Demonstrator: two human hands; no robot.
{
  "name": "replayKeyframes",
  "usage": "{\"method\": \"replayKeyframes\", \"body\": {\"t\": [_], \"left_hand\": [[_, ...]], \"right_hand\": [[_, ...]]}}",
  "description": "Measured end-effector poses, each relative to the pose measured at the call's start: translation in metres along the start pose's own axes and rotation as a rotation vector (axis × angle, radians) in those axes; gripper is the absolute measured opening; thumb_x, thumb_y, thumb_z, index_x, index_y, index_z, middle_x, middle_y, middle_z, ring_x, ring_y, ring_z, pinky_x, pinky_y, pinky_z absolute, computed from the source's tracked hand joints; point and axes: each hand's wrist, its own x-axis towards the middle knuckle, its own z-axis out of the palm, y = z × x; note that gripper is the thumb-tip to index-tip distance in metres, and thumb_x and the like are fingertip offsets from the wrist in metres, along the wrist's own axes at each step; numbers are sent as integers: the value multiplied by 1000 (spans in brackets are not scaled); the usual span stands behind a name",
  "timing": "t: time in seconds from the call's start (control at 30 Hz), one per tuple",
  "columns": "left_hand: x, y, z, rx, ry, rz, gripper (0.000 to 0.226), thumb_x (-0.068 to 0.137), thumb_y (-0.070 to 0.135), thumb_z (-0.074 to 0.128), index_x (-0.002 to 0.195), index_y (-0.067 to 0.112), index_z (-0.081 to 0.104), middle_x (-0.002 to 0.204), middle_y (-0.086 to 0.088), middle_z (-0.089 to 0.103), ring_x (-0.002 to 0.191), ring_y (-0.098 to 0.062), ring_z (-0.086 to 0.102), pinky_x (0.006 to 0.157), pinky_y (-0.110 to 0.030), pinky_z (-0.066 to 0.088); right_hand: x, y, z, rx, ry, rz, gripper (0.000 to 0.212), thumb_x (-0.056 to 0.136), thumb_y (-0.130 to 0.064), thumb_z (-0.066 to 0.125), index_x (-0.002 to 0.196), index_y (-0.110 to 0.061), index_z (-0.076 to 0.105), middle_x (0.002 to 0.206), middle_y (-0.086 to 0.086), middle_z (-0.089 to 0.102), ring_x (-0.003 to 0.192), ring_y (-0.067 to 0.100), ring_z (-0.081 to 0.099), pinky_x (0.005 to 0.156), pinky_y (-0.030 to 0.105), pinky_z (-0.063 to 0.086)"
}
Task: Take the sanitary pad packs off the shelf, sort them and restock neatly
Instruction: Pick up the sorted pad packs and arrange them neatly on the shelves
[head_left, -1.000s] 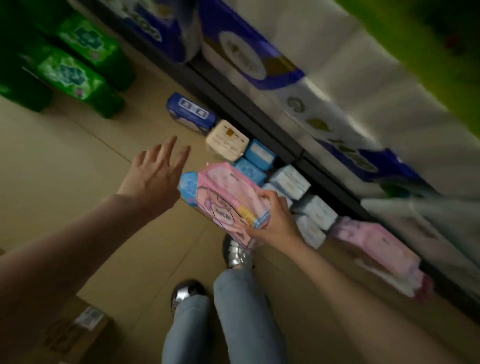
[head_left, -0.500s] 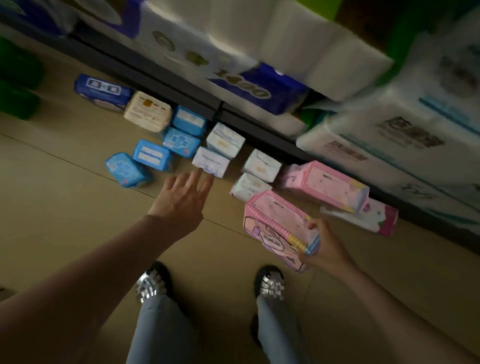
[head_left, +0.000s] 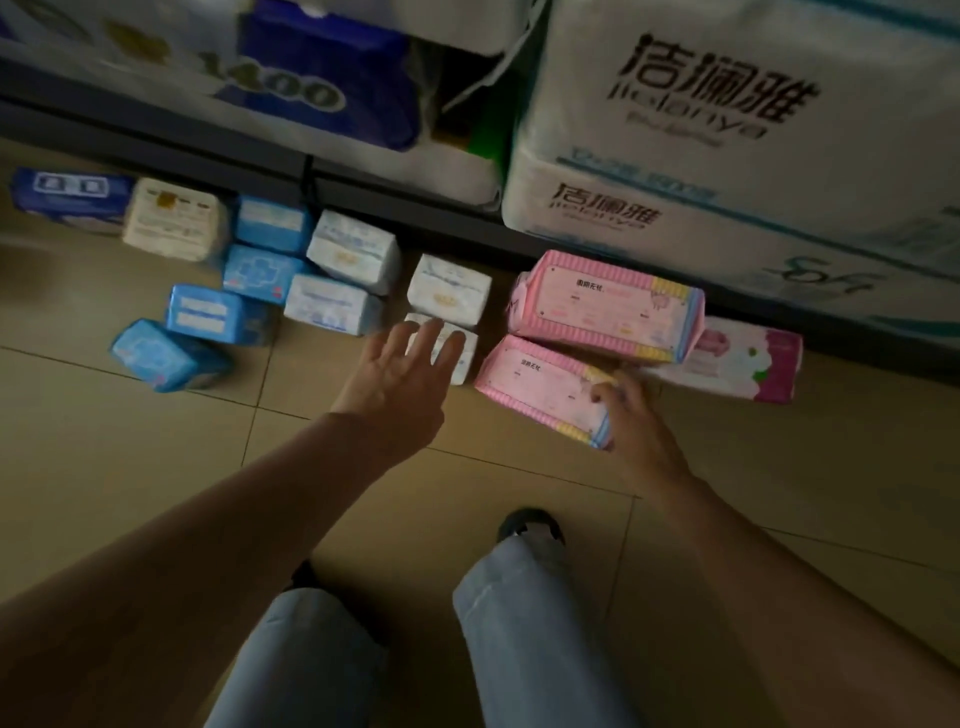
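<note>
White pack (head_left: 457, 358) half behind left hand (head_left: 400, 379); shelf bales' print blurred

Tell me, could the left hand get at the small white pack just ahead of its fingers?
Probably yes: the open left hand hovers right over the small white plastic pack, with nothing between them.

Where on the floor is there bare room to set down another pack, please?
Bare tile lies in front of the blue packs, left of the left hand, and right of the right hand, below the pink-and-white pack. Along the shelf base it is crowded.
</note>
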Motion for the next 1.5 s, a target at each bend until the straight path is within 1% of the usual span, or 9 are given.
{"method": "replayKeyframes", "body": {"t": [0.23,0.33,0.43,0.8,0.93,1.03,1.23,1.37,1.5], "left_hand": [[-27,-10,-9,-129,-49,-102,70,83,18,54,146,13,23,149,-13,25,132,-30,34,106,-41,28],[-32,-23,-47,-237,172,-21,59,59,7,71,117,6,60,116,-17,62,96,-34,64,83,-44,49],[-35,-48,-109,-285,350,-23,45,60,17,46,100,8,64,91,-10,65,73,-30,65,69,-35,50],[-88,-179,-312,-419,912,0,37,71,14,39,106,16,50,99,-8,58,88,-23,49,72,-34,35],[-116,-215,-344,-348,979,22,33,74,14,38,106,16,48,96,-8,55,84,-27,48,69,-36,35],[-131,-242,-362,-299,991,42,32,73,14,39,102,15,52,102,-7,55,87,-24,47,70,-32,31],[-146,-277,-377,-242,1045,32,32,75,17,40,107,18,48,106,-5,51,90,-24,50,73,-34,34],[-156,-288,-382,-244,1054,38,32,78,19,38,108,18,47,107,-5,52,91,-22,50,76,-33,37],[-173,-288,-394,-615,1076,-60,46,77,35,45,120,19,47,113,2,49,101,-13,50,81,-29,42]], "right_hand": [[-9,-19,-6,-141,-361,66,64,95,2,34,151,-16,9,159,5,-3,143,29,10,115,36,20],[-27,-50,-53,-135,-266,15,66,96,-3,42,151,-18,10,158,7,-4,143,29,9,112,35,23],[-48,-90,-127,-134,-116,-75,65,96,-12,46,150,-19,10,158,8,-2,143,27,12,111,33,26],[-135,-306,-349,-52,600,-722,36,90,-24,37,126,-28,40,134,-9,35,120,1,38,98,4,20],[-142,-359,-380,-73,795,-809,44,86,-17,56,127,-23,40,136,1,32,122,15,39,102,18,32],[-138,-399,-425,18,1030,-746,62,78,-30,68,133,-18,40,141,8,29,128,23,32,104,29,32],[-98,-492,-489,1052,897,-310,122,43,-75,69,144,-19,30,142,3,39,131,22,36,108,43,35],[-85,-514,-497,1248,931,11,104,63,-58,75,144,-19,23,143,14,30,129,35,34,102,51,39],[-117,-497,-461,1241,1046,-168,85,50,-52,78,123,-32,39,126,2,37,113,25,46,79,34,52]]}}
